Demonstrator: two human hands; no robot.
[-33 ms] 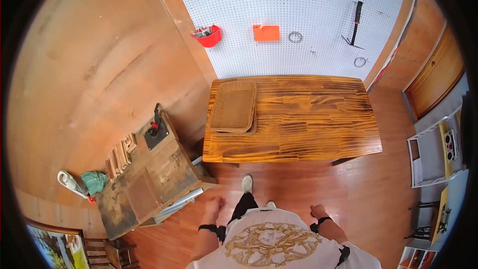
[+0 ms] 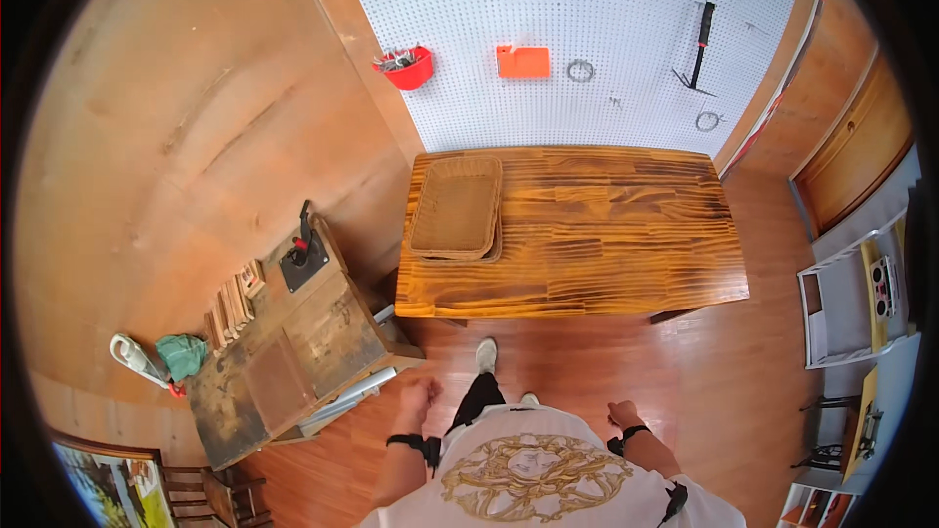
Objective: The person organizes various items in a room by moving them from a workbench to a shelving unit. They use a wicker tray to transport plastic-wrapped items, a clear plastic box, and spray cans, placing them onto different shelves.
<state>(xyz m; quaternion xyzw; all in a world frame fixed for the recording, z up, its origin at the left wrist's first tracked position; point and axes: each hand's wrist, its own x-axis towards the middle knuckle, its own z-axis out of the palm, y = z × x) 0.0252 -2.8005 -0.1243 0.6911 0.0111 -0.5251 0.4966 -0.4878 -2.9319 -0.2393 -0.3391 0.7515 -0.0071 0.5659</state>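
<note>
My left hand [image 2: 419, 396] hangs low beside my body, its fingers curled in, with nothing visible in them. On the other side my right hand [image 2: 623, 415] is also loosely closed and seems to hold nothing. Both wrists wear black bands. Ahead of me stands a striped brown wooden table [image 2: 606, 235], which neither hand touches. Shallow woven baskets [image 2: 455, 210], stacked one in another, lie on its left part. My left hand is nearest to the worn workbench [image 2: 333, 332], apart from it.
The workbench carries a black tool stand [image 2: 305, 264], wood pieces [image 2: 230, 313], a green cloth [image 2: 182, 357] and a white handheld tool [image 2: 137, 358]. The white pegboard [image 2: 587, 0] holds a red bin [image 2: 407, 70], an orange box [image 2: 523, 63] and a black-handled tool [image 2: 703, 34]. White shelving [image 2: 810, 323] stands right.
The whole view has shifted very slightly. My hands stay low at my sides, and nothing has been picked up or put down.
</note>
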